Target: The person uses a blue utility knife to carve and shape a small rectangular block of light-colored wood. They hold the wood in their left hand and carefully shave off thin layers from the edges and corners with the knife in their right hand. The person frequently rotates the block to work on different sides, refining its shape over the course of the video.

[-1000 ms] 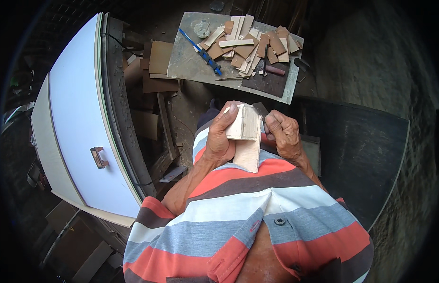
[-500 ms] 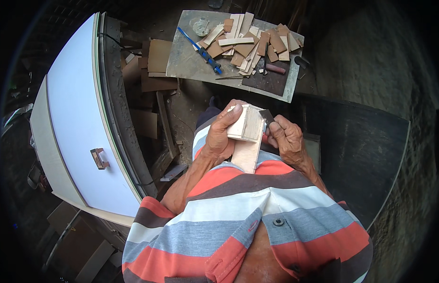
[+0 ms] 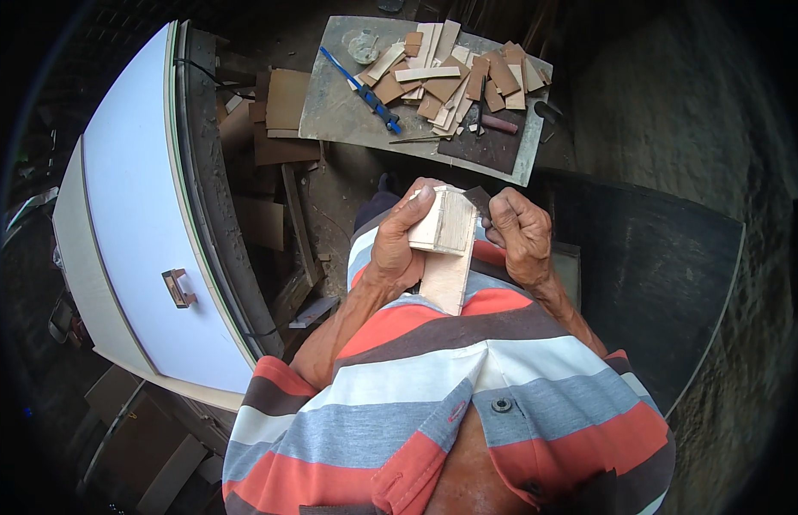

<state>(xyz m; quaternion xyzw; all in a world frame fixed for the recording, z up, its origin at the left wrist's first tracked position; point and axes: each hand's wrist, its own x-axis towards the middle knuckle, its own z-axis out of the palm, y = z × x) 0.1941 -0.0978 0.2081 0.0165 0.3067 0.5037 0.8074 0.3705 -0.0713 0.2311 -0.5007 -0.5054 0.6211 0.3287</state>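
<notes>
In front of my chest, my left hand (image 3: pixel 403 232) grips a small pale wooden block-like assembly (image 3: pixel 451 225), its thumb lying over the top. A thin light board (image 3: pixel 446 279) extends from the assembly down toward my shirt. My right hand (image 3: pixel 521 232) is closed on a dark flat piece (image 3: pixel 479 201), held at the assembly's upper right edge. Whether this piece is a blade or sandpaper, I cannot make out. The fingertips of my left hand are hidden behind the wood.
A low table (image 3: pixel 330 112) ahead bears a pile of wood strips (image 3: pixel 433 73), a blue bar-shaped tool (image 3: pixel 362 93) and a red-brown handle (image 3: pixel 499 124). A white panel with a small handle (image 3: pixel 179 289) stands at left. A dark board (image 3: pixel 656 257) lies at right.
My right hand has moved slightly up with the dark flat piece, which now sits higher along the assembly's edge. My left hand keeps its grip nearly unmoved.
</notes>
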